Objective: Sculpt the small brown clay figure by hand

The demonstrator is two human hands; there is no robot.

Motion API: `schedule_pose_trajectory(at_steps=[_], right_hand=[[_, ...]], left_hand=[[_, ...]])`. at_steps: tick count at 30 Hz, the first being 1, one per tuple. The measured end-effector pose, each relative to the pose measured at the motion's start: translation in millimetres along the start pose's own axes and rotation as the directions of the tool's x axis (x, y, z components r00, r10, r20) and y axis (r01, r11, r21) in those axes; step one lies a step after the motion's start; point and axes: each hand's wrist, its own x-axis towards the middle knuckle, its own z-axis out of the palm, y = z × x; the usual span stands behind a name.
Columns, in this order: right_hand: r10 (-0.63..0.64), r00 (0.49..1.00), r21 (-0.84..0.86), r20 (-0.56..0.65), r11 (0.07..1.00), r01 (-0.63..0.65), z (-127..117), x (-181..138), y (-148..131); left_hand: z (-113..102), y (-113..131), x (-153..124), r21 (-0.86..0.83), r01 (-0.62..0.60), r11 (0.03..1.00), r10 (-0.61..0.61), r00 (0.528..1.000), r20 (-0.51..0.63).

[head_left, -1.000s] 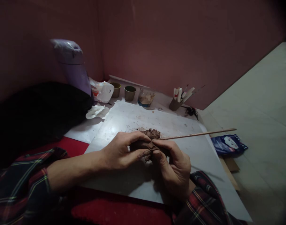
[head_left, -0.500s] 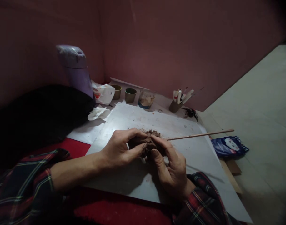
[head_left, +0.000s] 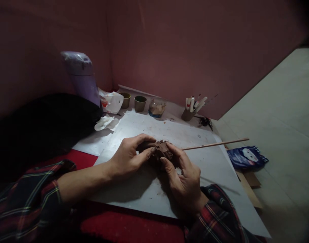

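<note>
A lump of brown clay (head_left: 159, 149) rests on a grey sheet (head_left: 210, 165) in front of me. My left hand (head_left: 129, 157) grips its left side, fingers curled over the top and thumb pressed against the front. My right hand (head_left: 184, 175) pinches the lump's right side between thumb and fingers. A thin wooden stick (head_left: 215, 144) runs out to the right from between my right hand's fingers. Both sleeves are red plaid.
At the back stand a purple flask (head_left: 80, 76), a white plastic bag (head_left: 111, 101), two small cups (head_left: 133, 101), a clear tub (head_left: 157, 108) and a tool holder (head_left: 191, 109). Crumpled tissue (head_left: 106, 122) lies left. A blue packet (head_left: 247, 157) lies right. A dark bundle (head_left: 43, 125) sits left.
The view has shifted a little. My hands have moved slightly up the sheet with the clay, and my left fingers have spread further over the top of the lump.
</note>
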Motion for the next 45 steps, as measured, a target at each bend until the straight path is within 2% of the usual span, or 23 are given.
schedule_pose_trajectory(at_steps=[3, 7, 11, 14, 18, 23, 26, 30, 36, 42, 45], right_hand=[[0.048, 0.998, -0.016, -0.035, 0.999, -0.049, 0.2, 0.7, -0.3], [0.112, 0.992, -0.003, -0.065, 0.994, -0.112, 0.4, 2.3, 0.5], [0.136, 0.987, 0.031, -0.085, 0.991, -0.133, -0.3, 2.9, 2.0], [0.128, 0.988, 0.041, -0.087, 0.991, -0.124, -0.7, 3.3, 3.0], [0.145, 0.987, 0.073, -0.067, 0.987, -0.14, 0.5, 3.6, 5.3], [0.156, 0.986, 0.119, -0.053, 0.982, -0.149, 1.3, 2.8, 7.1], [0.118, 0.993, 0.122, -0.018, 0.986, -0.114, 0.0, 3.4, 5.9], [0.069, 0.998, 0.091, 0.007, 0.993, -0.069, -1.1, 4.5, 4.5], [0.074, 0.997, 0.101, 0.037, 0.992, -0.077, -2.2, 3.1, 5.9], [0.037, 0.989, 0.192, 0.146, 0.979, -0.065, -6.9, 5.6, 5.4], [0.026, 0.989, 0.188, 0.148, 0.981, -0.054, -6.6, 6.6, 4.4]], left_hand=[[-0.8, -0.4, -0.6, -0.063, 0.02, 0.998, -0.018, 0.999, 0.034], [0.3, 1.2, -0.9, -0.257, 0.029, 0.966, -0.016, 0.998, 0.053], [2.3, 1.6, -0.2, -0.343, 0.017, 0.939, -0.032, 0.999, -0.038], [2.7, 0.1, 0.5, -0.284, -0.06, 0.957, 0.023, 0.991, -0.134], [0.4, -3.1, 2.4, -0.165, -0.216, 0.962, 0.182, 0.963, -0.201], [-3.7, -3.8, 3.7, 0.052, -0.362, 0.931, 0.366, 0.92, -0.14], [-4.3, -0.4, 3.0, 0.153, -0.437, 0.886, 0.452, 0.889, -0.072], [-3.7, 1.5, 1.2, 0.189, -0.453, 0.871, 0.463, 0.886, -0.011], [-4.1, 0.2, -0.8, 0.124, -0.444, 0.887, 0.445, 0.895, 0.024], [-4.0, 3.7, 0.1, 0.238, -0.482, 0.843, 0.492, 0.871, 0.021], [-1.7, 3.1, -1.1, 0.272, -0.482, 0.833, 0.496, 0.868, 0.019]])
